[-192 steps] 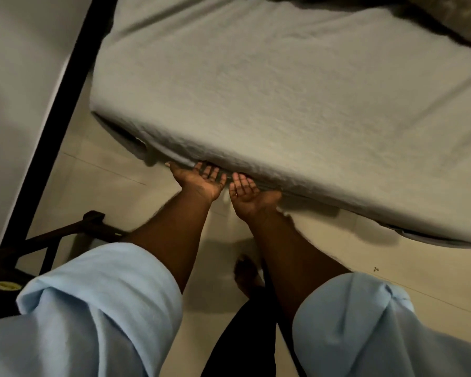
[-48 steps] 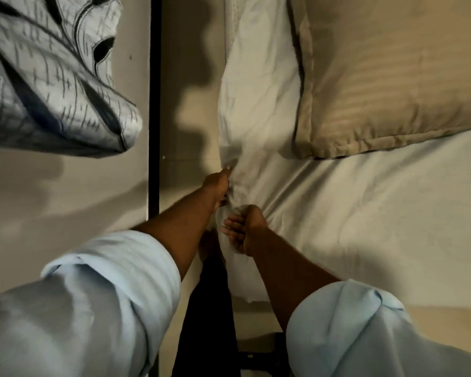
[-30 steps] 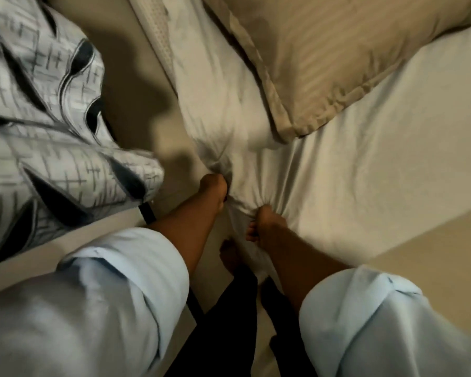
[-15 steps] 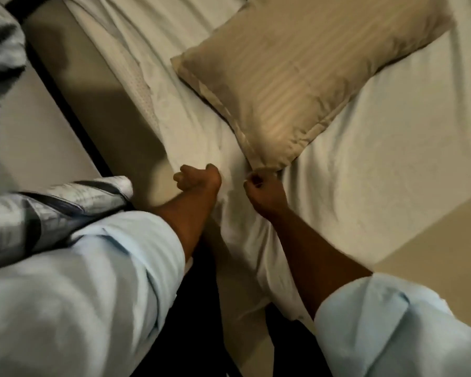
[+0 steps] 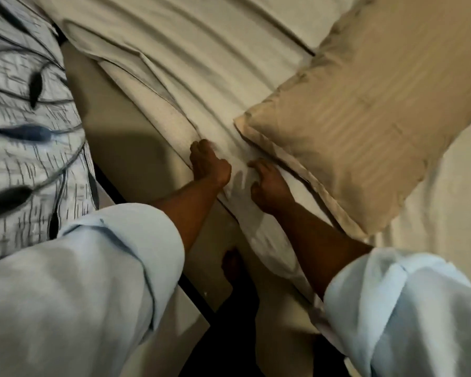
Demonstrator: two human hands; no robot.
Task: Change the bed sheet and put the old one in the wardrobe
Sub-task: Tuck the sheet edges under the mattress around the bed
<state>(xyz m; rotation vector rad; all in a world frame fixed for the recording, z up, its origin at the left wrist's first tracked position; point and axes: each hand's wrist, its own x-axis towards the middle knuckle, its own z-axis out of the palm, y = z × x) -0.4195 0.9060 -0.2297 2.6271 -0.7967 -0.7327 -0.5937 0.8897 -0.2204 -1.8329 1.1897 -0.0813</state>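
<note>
A white bed sheet covers the mattress, wrinkled in long folds toward its left edge. My left hand grips the sheet right at that edge, fingers curled into the fabric. My right hand sits a hand's width to the right with its fingers curled into the sheet, just beside the corner of a beige striped pillow. A bunched part of the sheet hangs down off the bed corner between my forearms. Both forearms come out of rolled light-blue sleeves.
A white cloth with dark leaf shapes fills the left side. A dark bed-frame bar runs between it and the mattress. My bare foot stands on the floor below the bed corner. A second white pillow edge lies at the top.
The view has swung further over the bed head. Both hands have slid a little up the left edge of the sheet, still holding it, and the pillow now lies closer to my right hand.
</note>
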